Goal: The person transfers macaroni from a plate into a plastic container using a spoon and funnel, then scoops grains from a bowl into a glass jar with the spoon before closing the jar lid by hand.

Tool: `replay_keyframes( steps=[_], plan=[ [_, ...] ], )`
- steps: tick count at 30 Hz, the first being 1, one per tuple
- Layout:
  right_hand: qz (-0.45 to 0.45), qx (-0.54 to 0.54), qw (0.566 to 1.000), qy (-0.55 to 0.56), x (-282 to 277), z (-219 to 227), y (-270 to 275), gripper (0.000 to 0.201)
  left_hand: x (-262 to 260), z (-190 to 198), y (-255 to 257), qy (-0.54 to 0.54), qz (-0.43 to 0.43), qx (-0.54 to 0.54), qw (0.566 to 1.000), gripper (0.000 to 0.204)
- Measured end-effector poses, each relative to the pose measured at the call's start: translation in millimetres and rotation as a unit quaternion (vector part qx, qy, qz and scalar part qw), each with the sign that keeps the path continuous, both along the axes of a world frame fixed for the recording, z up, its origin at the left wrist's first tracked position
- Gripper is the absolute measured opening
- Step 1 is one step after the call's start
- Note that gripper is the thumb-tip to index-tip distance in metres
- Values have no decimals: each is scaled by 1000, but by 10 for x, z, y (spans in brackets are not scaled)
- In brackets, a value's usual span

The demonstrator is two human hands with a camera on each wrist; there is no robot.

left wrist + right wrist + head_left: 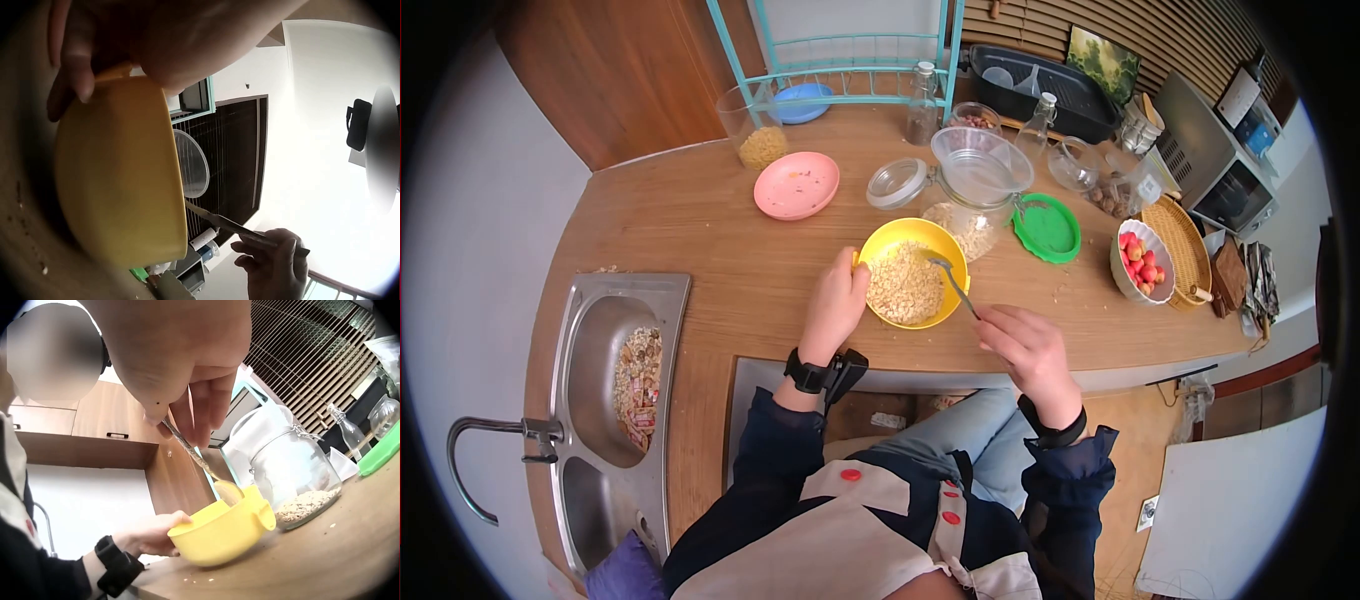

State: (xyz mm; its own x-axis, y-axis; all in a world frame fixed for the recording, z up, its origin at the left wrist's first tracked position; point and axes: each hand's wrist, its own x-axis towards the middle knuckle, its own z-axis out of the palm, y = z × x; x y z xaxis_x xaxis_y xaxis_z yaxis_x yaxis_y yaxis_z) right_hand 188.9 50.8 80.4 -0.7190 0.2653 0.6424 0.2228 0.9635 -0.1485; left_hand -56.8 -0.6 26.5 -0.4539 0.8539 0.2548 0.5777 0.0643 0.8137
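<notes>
The left hand (837, 300) grips the yellow bowl (905, 230) at its left side, the bowl lying between both hands above oats-strewn bench (770, 265). The right hand (1028, 348), right of it, pinches a spoon (961, 289) whose head dips inside.

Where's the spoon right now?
In the head view, the spoon slants into the right side of the yellow bowl, its head at the pale flakes, its handle in the right hand.
</notes>
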Motion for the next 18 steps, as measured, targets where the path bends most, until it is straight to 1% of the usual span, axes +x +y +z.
replay_keyframes(
  steps=[1,3,7,9,10,12,13,15,16,18],
  plan=[
    [0,-1,1000,-1,-15,-16,-8,21,11,12,-10,-1,0,-1,1000,22],
    [6,54,998,-18,-28,-39,-12,22,61,166,-42,2,13,-27,1000,22],
    [4,26,1000,-8,42,-62,-79,18,76,184,-53,23,29,-9,999,24],
    [9,-67,997,46,67,-83,-92,11,68,144,-36,17,39,19,999,25],
    [8,-67,997,47,72,-98,-93,11,73,145,-31,17,38,19,999,25],
    [-20,-166,979,118,78,-135,-93,4,96,170,-29,17,46,17,999,25],
    [-21,-166,979,118,77,-151,-111,4,109,184,-29,18,45,17,999,25],
    [-91,-244,948,182,69,-187,-168,8,137,212,-35,13,48,2,999,25],
    [-91,-244,948,183,71,-209,-186,8,152,222,-37,13,48,1,999,25],
    [-131,-300,923,204,73,-261,-214,13,183,238,-39,17,52,-12,998,24]
  ],
)
